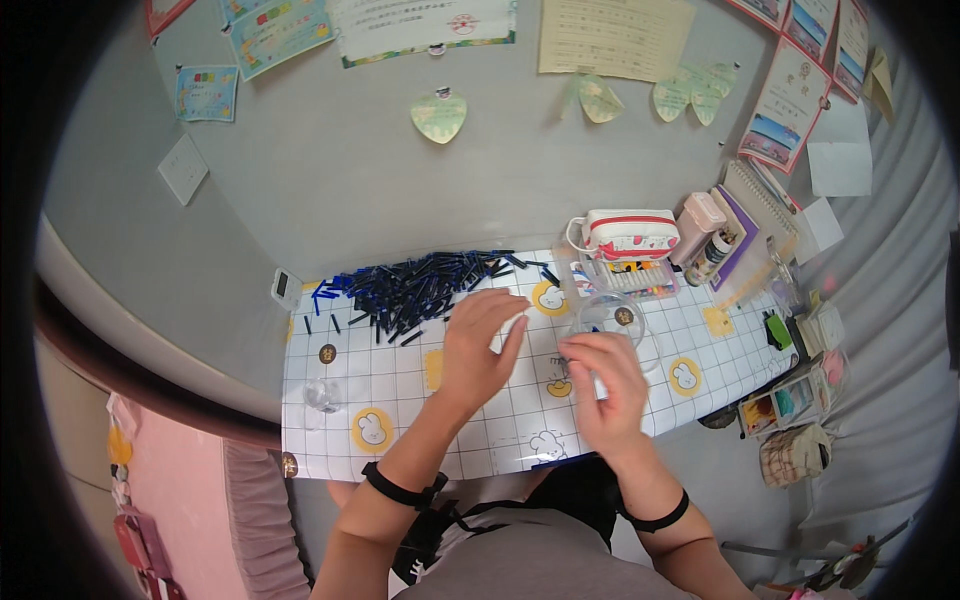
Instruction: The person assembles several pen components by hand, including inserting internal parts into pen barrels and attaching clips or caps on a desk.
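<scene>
In the head view, a heap of dark blue sticks (420,288), thin and short like pen refills or cartridges, lies along the far edge of the table (330,440), which is covered with a white gridded mat printed with yellow circles and small rabbit figures. The heap's long axis runs left to right, from near a small white device (284,287) at the left end toward the middle of the far edge. Most sticks lie slanted across each other; a few lie apart at the near left of the heap.

The left hand (478,345) reaches forward from the lower edge, forearm angled up and to the right, a black band on the wrist. Its palm faces down over the mat, its fingers (500,302) spread loosely and open, tips just beside the near right end of the heap; it grips nothing that can be seen.

The right hand (600,385) sits near the middle right of the mat, back turned up, also with a black wristband. Its fingers are curled inward and pinched around something small and dark; what it is cannot be told. Just beyond it stands a clear round container (607,315).

Further right stand a white and red pencil case (628,232), a clear box of coloured pens (625,278) and a spiral notebook (762,205).
</scene>
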A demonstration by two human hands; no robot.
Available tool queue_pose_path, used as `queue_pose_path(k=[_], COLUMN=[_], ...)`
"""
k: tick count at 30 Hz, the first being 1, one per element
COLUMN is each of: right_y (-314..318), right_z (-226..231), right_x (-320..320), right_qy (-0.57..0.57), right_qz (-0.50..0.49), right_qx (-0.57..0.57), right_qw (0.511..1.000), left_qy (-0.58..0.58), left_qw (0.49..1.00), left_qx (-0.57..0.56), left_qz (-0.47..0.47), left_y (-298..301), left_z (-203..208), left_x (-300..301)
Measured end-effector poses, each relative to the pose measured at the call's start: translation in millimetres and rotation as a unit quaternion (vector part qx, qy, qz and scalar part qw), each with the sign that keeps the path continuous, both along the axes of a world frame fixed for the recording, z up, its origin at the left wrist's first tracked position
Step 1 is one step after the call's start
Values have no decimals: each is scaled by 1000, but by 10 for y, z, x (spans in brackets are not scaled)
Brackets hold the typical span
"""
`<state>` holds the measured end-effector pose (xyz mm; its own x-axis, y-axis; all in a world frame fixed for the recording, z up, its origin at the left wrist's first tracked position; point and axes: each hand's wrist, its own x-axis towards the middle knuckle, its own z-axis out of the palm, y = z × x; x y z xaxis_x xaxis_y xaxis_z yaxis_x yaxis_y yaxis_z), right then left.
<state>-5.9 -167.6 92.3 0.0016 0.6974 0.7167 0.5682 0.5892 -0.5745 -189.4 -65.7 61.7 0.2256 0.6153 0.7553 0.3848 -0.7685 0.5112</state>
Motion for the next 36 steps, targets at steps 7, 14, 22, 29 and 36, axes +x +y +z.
queue_pose_path(k=[7,14,22,29,36], right_y=[849,2078,2327,2204,2209], right_z=[-727,-1200,-1254,-1221,-1309], right_x=[-822,-811,-783,-786,-549], right_qy=[-81,-189,-269,-287,-344], right_qz=[-53,-251,-295,-279,-302], right_qx=[-171,-295,-412,-376,-319], right_qw=[981,903,819,836,830], left_qy=[189,403,406,430,431], left_qw=[964,852,855,840,831], left_qx=[-139,-292,-268,-258,-297], left_qz=[125,160,176,208,189], left_y=[180,259,314,354,215], left_z=[-725,-799,-1015,-989,-870], left_x=[-646,-713,-859,-937,-950])
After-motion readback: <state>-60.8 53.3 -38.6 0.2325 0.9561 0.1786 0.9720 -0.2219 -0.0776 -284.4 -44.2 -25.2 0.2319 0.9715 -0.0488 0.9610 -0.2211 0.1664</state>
